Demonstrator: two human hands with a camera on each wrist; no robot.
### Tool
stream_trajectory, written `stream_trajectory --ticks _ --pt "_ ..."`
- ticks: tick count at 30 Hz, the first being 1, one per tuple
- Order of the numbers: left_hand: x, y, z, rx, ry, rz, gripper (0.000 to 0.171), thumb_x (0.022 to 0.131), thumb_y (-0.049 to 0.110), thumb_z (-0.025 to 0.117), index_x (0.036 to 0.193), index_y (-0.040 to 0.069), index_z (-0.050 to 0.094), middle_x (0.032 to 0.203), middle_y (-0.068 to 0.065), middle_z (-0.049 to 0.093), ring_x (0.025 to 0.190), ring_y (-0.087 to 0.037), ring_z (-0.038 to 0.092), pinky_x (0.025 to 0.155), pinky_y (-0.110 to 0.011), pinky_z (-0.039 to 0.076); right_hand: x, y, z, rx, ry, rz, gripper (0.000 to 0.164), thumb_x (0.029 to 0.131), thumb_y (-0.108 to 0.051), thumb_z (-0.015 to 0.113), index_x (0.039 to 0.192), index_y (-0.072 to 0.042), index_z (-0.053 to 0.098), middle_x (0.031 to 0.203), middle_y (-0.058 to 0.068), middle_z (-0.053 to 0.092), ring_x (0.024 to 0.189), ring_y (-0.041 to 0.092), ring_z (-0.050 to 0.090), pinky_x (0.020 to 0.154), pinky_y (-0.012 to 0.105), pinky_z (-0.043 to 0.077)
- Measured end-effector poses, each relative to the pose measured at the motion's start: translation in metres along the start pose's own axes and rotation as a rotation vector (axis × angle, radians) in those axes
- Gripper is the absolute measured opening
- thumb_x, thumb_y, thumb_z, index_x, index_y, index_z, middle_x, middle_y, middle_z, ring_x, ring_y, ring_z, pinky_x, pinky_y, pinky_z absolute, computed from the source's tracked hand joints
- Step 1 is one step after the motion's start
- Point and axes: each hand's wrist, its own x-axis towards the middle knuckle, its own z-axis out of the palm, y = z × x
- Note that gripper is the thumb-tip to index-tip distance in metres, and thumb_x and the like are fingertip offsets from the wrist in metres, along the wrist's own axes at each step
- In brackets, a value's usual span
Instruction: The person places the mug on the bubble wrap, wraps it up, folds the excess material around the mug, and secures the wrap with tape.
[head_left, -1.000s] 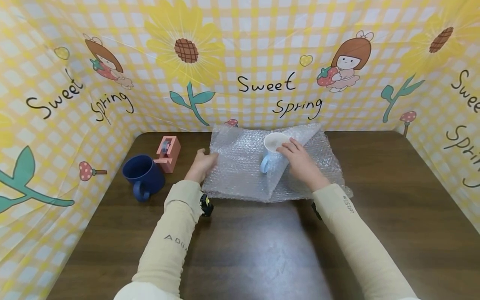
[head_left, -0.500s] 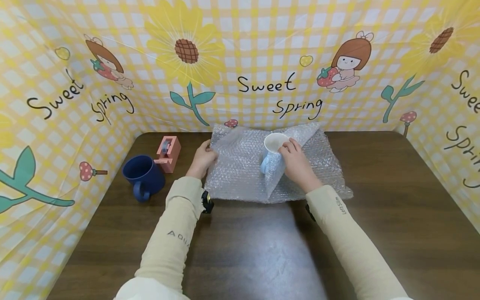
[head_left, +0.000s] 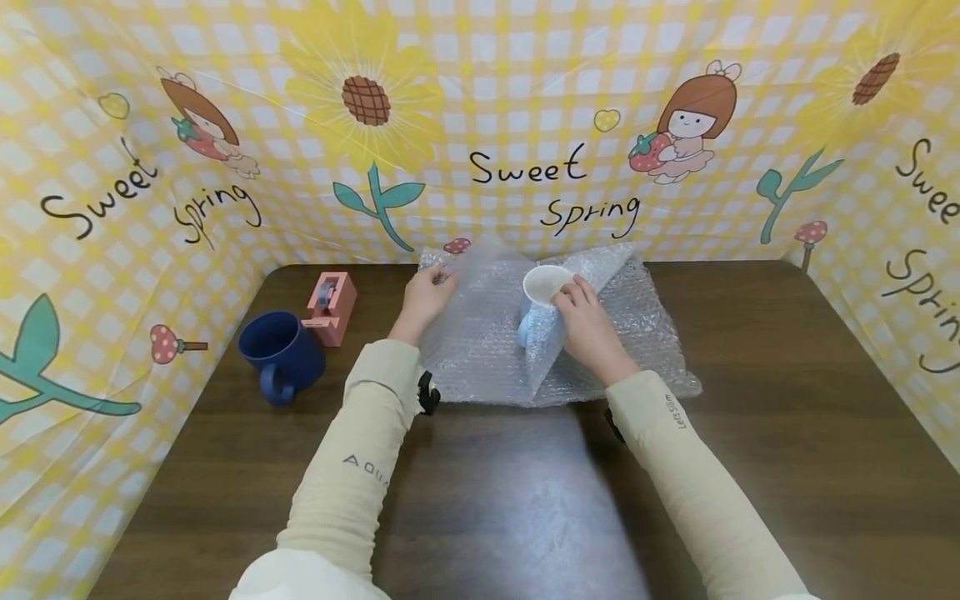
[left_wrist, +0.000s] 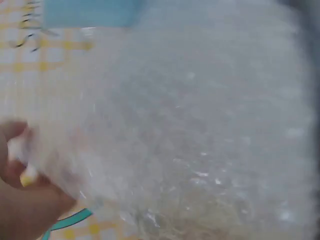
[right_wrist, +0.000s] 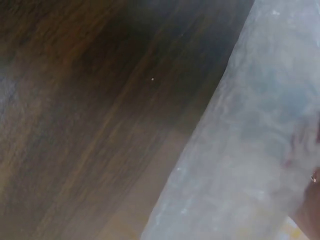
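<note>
A light blue mug with a white inside stands on a sheet of bubble wrap. My right hand holds a folded flap of the wrap against the mug's right side, fingertips at the rim. At the sheet's left edge, my left hand pinches the wrap and lifts it. In the left wrist view, the raised wrap fills most of the picture, the left hand gripping its edge. The right wrist view has the wrap over the table, with a bit of the right hand.
A dark blue mug stands to the left on the brown wooden table. Behind it is a pink tape dispenser. A yellow checked cloth hangs close behind the table and along both sides.
My left hand has moved up and to the right, raising the left edge of the bubble wrap. The right hand has drawn its flap closer around the light blue mug.
</note>
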Motion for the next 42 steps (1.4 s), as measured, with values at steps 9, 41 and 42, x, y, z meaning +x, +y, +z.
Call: stream_trajectory --ticks 9,41,42 --pt "-0.006 0.035 -0.001 0.046 -0.228 0.140 0.021 0.095 0.026 0.047 0.099 0.008 0.057 0.112 -0.013 0.060 0.103 -0.027 0.056 0.087 -0.039 0.046 0.001 -0.003 0.001 0.002 0.013 -0.005 0.044 0.071 0.017 0.059 0.112 0.001 0.055 0.125 0.023 0.051 0.138 0.042 0.031 0.116 0.048 0.028" --pt "-0.015 0.074 0.068 0.053 -0.154 0.159 0.032 0.096 0.029 0.056 0.119 0.007 0.061 0.124 -0.012 0.064 0.113 -0.027 0.059 0.097 -0.038 0.048 -0.002 -0.002 -0.001 -0.068 -0.037 0.037 0.045 0.073 0.007 0.065 0.116 0.003 0.056 0.134 0.025 0.051 0.143 0.039 0.026 0.114 0.046 0.033" --pt "-0.015 0.074 0.070 0.014 -0.136 0.139 0.032 0.093 0.026 0.061 0.118 0.006 0.062 0.125 -0.011 0.063 0.114 -0.027 0.058 0.097 -0.037 0.048 -0.002 -0.001 -0.001 -0.065 -0.032 0.036 0.048 0.073 0.007 0.065 0.120 0.002 0.055 0.135 0.025 0.051 0.143 0.039 0.026 0.113 0.047 0.034"
